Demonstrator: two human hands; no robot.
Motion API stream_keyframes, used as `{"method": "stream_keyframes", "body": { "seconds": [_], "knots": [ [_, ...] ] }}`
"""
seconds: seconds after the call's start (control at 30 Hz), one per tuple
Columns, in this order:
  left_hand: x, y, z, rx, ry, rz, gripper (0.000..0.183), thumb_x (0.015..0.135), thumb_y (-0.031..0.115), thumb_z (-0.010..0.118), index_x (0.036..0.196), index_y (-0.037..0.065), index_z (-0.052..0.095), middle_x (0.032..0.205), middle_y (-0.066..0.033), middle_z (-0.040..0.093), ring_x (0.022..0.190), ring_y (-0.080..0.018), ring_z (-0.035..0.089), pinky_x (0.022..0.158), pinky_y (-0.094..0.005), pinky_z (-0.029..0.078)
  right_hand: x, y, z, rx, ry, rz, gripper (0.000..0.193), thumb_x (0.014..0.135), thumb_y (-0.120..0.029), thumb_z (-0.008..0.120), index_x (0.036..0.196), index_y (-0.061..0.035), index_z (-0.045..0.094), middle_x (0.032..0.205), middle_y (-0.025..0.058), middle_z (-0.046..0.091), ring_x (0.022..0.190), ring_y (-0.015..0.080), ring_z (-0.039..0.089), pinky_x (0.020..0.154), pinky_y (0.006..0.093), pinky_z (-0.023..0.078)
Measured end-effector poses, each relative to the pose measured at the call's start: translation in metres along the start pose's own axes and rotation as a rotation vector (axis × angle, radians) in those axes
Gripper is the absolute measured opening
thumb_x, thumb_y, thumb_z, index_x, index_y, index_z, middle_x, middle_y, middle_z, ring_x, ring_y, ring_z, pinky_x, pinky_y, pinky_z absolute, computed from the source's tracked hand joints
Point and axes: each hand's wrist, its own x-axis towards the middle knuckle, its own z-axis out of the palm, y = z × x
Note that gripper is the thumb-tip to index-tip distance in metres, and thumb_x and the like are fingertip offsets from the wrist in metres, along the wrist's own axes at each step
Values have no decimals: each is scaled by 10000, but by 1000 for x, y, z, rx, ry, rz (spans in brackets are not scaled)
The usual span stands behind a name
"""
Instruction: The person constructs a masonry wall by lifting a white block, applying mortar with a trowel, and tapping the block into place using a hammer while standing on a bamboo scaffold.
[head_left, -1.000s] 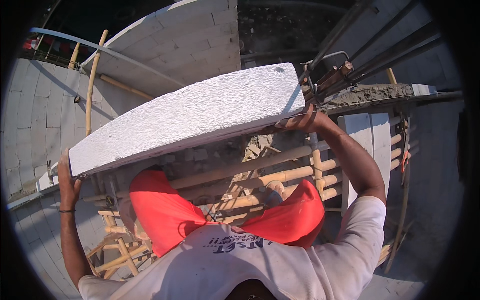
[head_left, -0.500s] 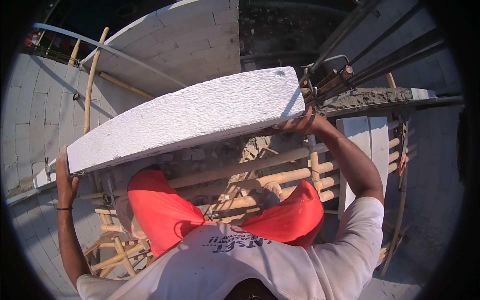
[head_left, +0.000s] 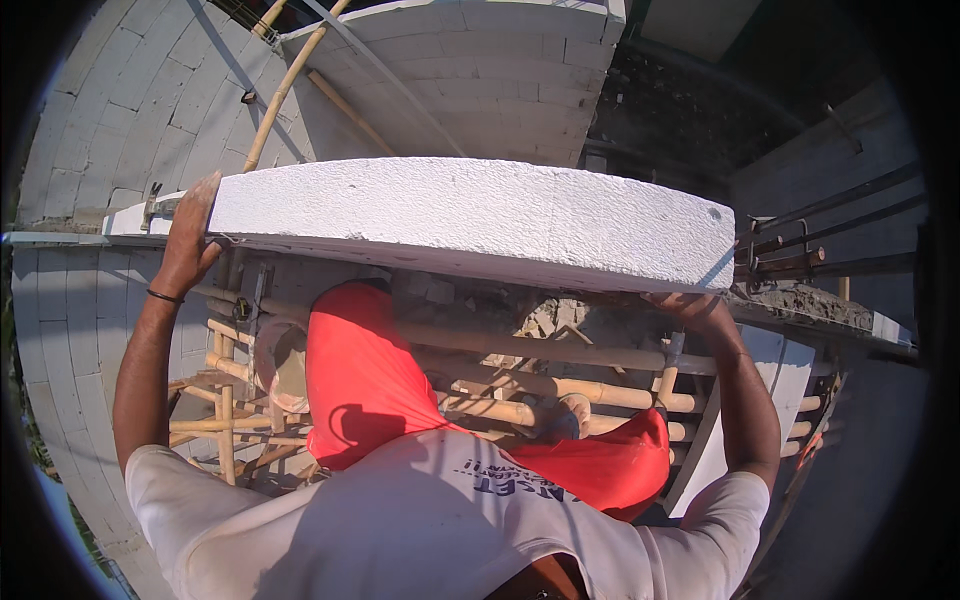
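A long white aerated concrete block (head_left: 470, 215) lies along the line of the wall in front of me, its rough face up. My left hand (head_left: 192, 232) grips its left end, fingers over the end and thumb at the near lower edge. Under the near edge by the right end, my right hand (head_left: 692, 310) supports the block; its fingers are partly hidden beneath. The block's right end is close to upright steel bars (head_left: 790, 250). What lies directly below the block is hidden. Just left of my left hand, a hammer (head_left: 152, 205) rests on the wall top.
Bamboo scaffold poles (head_left: 540, 385) run below me, around my legs. A bucket (head_left: 285, 365) hangs or stands at the left. More pale blocks (head_left: 750, 400) lean at the right. Mortar (head_left: 815, 305) covers the wall top beyond the bars. A slanted bamboo pole (head_left: 290, 90) stands behind.
My view has turned, so the block now appears more level and farther right. Both hands keep their hold near its ends. Any shift of the block along the wall is hard to tell.
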Motion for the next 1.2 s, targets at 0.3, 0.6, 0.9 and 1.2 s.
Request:
{"method": "stream_keyframes", "body": {
  "seconds": [0.3, 0.6, 0.9, 1.2],
  "knots": [
    [1, 18, 2, 23, 49, 52, 1106, 543, 12, 804, 1528, 87, 306, 1529, -123, 398, 1399, -321, 388, 1139, -448, 345, 12, -22, -67, 1190, -191, 529, 270, 864, -221, 737, 1052, -27, 722, 1004, 85, 730, 945, 194, 684, 796, 340, 547],
    [3, 11, 6, -25, 134, 74, 944, 612, 98, 619, 1515, 56, 347, 1517, -171, 412, 1398, -359, 391, 1156, -482, 310, 24, -17, -80, 1054, -107, 471, 252, 847, -207, 756, 1032, -39, 722, 1012, 101, 740, 922, 258, 700, 803, 384, 545],
    [2, 10, 10, -25, 161, 77, 907, 630, 120, 600, 1504, 55, 368, 1506, -179, 426, 1407, -361, 388, 1183, -495, 296, 27, -22, -93, 1058, -165, 542, 278, 825, -213, 789, 1038, -47, 723, 1034, 110, 742, 945, 287, 702, 821, 403, 541],
    [1, 8, 13, -28, 139, 45, 896, 643, 144, 630, 1501, 69, 382, 1502, -156, 442, 1417, -353, 382, 1177, -492, 307, 3, -7, -85, 987, -253, 644, 343, 844, -245, 770, 1101, -32, 690, 1056, 145, 725, 968, 305, 682, 816, 445, 514]
  ]
}}
